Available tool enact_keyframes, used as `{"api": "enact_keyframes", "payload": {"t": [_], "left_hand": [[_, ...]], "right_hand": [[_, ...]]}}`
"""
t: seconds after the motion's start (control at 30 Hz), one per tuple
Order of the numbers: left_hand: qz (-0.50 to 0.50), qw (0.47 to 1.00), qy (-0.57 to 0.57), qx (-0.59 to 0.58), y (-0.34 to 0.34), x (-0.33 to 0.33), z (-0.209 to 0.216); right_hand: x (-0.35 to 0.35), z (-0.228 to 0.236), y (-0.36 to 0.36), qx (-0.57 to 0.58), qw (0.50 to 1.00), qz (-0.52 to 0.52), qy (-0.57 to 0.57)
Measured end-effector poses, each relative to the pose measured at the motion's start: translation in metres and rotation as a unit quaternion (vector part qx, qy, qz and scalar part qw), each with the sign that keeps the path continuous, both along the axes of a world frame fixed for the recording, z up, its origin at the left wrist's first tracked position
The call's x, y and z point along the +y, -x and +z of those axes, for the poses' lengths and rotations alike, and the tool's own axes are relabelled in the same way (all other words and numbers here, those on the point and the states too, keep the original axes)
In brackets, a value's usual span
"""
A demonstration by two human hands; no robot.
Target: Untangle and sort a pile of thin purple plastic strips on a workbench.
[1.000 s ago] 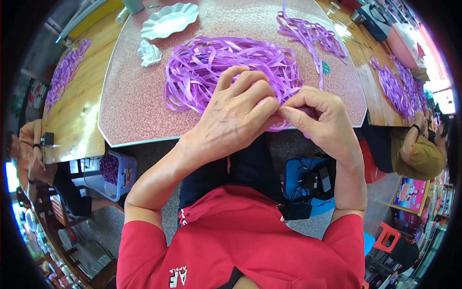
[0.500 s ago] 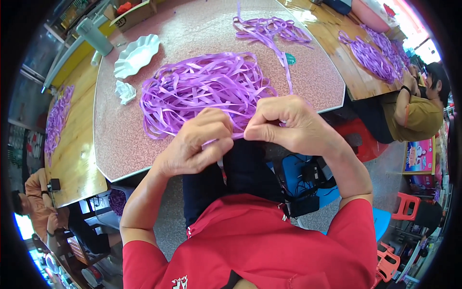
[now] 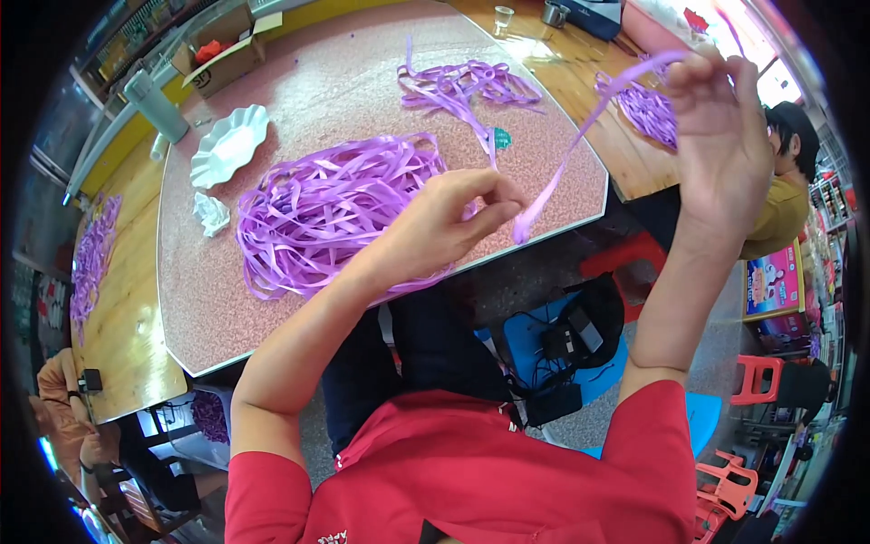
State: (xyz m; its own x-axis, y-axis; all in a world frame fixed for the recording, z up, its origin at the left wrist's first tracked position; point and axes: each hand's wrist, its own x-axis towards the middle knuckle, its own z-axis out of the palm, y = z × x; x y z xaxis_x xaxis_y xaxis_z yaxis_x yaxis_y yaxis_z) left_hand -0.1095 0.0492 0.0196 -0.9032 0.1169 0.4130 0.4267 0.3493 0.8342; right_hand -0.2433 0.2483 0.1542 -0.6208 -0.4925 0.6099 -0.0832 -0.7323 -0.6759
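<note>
A single purple ribbon strip (image 3: pixel 580 136) stretches between my two hands. My left hand (image 3: pixel 453 222) pinches its lower end just above the table's near edge. My right hand (image 3: pixel 716 118) is raised high to the right and grips the strip's upper end. Under and left of my left hand lies a large loose heap of purple ribbon (image 3: pixel 326 208) on the speckled pink table (image 3: pixel 199 299). A smaller bundle of purple ribbon (image 3: pixel 467 86) lies farther back on the same table.
A white scalloped plate (image 3: pixel 228 143) and crumpled white paper (image 3: pixel 211 214) lie at the table's left. A cardboard box (image 3: pixel 222 50) stands behind. Wooden tables on both sides hold more purple ribbon (image 3: pixel 648 109). A person in a yellow shirt (image 3: pixel 784 204) sits right. A black bag (image 3: pixel 580 331) rests on a blue stool below.
My hands were together at the heap's near edge. Now they have parted: the right hand has risen up and to the right, drawing one ribbon strip taut from the left hand.
</note>
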Motion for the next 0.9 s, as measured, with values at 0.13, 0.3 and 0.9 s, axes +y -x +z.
{"api": "enact_keyframes", "payload": {"t": [0.13,0.3,0.9], "left_hand": [[-0.127,0.941,-0.199,-0.243,-0.037,-0.033,0.018],[0.020,0.965,-0.259,-0.025,-0.018,-0.027,0.010],[0.087,0.912,-0.266,-0.301,-0.141,-0.057,0.012]], "right_hand": [[0.027,-0.033,0.057,-0.025,0.985,-0.166,0.047],[0.010,-0.055,0.023,0.044,0.995,-0.056,-0.070],[0.005,-0.093,0.122,-0.066,0.969,-0.194,-0.137]]}}
